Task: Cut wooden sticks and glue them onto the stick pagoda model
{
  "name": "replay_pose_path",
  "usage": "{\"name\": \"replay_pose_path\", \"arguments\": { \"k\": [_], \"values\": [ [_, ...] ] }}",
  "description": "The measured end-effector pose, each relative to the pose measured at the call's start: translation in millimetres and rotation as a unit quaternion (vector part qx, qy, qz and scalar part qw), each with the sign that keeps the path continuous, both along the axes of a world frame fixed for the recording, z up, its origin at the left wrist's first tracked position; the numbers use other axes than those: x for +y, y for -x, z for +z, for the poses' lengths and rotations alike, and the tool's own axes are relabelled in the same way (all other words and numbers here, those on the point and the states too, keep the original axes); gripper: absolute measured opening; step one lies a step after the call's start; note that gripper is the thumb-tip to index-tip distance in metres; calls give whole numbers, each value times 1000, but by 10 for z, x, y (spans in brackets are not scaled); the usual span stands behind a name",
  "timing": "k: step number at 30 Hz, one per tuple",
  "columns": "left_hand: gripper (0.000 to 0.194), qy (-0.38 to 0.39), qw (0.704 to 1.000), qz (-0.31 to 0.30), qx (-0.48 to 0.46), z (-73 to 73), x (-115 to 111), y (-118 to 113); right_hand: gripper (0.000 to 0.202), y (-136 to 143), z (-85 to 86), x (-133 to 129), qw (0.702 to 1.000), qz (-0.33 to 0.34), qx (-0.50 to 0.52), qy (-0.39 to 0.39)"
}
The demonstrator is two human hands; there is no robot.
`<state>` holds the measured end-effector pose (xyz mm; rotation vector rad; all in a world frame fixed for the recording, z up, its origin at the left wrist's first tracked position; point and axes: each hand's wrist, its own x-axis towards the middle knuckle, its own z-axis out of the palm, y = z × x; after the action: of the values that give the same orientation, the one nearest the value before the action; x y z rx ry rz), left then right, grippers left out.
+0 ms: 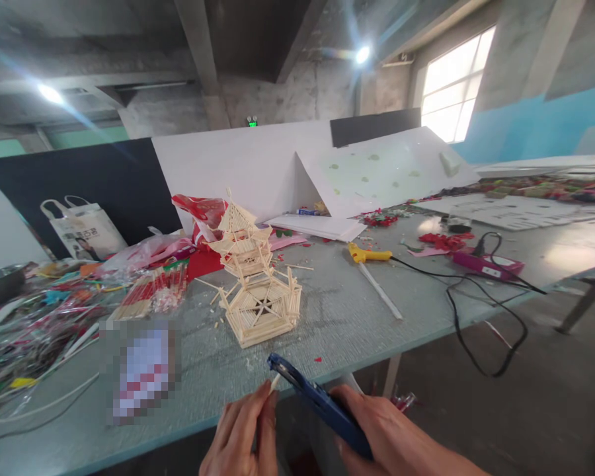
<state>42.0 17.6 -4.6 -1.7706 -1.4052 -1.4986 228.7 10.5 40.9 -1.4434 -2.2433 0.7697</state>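
Observation:
Near the table's front edge, my left hand (245,430) pinches a short pale wooden stick (275,382) between thumb and fingers. The dark blue cutting tool (322,402) is gripped in my right hand (381,426), its head reaching left to the tip of the stick. Whether the tool's jaws touch the stick is too small to tell. Beyond my hands stands a pagoda-like model (262,307) built from pale wooden sticks, with a tiered tower at its back and a hexagonal base.
A yellow glue gun (369,254) with a white glue stick lies right of the model, its black cable running to a pink power strip (488,266). Bundled sticks (151,291), plastic bags and wires crowd the left. White boards (317,227) lie behind.

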Motion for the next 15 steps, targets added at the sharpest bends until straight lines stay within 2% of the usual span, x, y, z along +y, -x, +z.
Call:
{"name": "replay_pose_path", "arguments": {
  "k": [7,15],
  "values": [
    [12,-4,1000,23,7,-1,2,-8,27,19,-45,98,999,14,-28,20],
    [12,-20,998,42,40,4,-12,-15,18,19,-43,0,999,-10,-30,-9]
  ]
}}
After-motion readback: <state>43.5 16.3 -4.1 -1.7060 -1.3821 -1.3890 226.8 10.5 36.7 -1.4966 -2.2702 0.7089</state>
